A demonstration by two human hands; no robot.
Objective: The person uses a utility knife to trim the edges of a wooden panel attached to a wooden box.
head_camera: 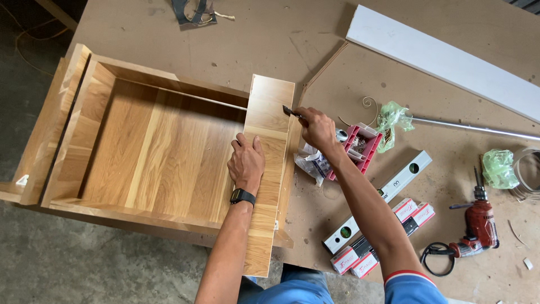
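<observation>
- Drawer box (152, 152) at left on the brown worktable (281, 39): bottom panel and three walls look joined, a loose side strip (48, 124) leaning just beside its left wall; judged mostly assembled.
- Left hand (246, 160) spread flat, palm down, pressing the wood-grain board (269, 169) laid across the box's right end; board looks placed but not yet visibly fixed.
- Right hand (318, 128) closed around a small dark tool (291, 111), tip touching the board's right edge near its top; tool type hard to tell, handle hidden in the fist.
- Right of that: red parts tray (360, 147), spirit level (382, 197), red drill (479, 228), untouched.
- Hidden: any fasteners or marks on the board; the board's near end overhangs the table edge; the box's right wall is covered.
</observation>
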